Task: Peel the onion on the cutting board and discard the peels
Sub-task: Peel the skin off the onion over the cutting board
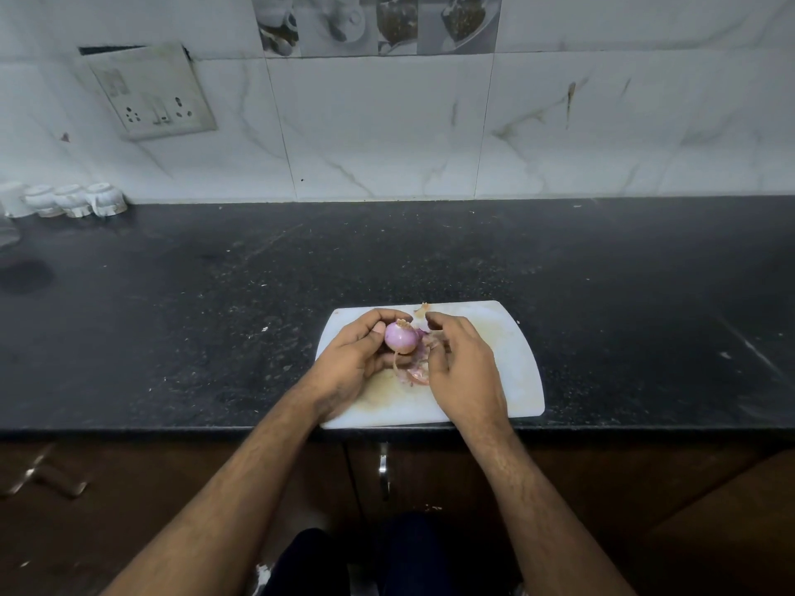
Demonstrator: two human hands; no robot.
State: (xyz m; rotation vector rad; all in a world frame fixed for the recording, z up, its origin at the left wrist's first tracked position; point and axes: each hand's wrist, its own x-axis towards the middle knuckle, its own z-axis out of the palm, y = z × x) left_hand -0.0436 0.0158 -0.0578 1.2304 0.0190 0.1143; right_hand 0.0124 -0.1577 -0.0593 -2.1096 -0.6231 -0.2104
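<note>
A small purple onion (400,337), root end up, is held just above a white cutting board (512,363) at the counter's front edge. My left hand (357,359) grips it with fingers and thumb curled round its left side. My right hand (460,372) is right of the onion, its fingers curled and pinching a strip of pinkish peel (432,337) that still hangs from the onion. Loose peel (415,374) lies on the board under my hands, and a small scrap (421,311) sits near the board's far edge.
The board lies on a black speckled counter (215,316) backed by a marble-tile wall with a socket plate (150,92). Several upturned white cups (73,200) stand at the far left. Dark cabinet doors with a metal handle (383,471) are below the edge.
</note>
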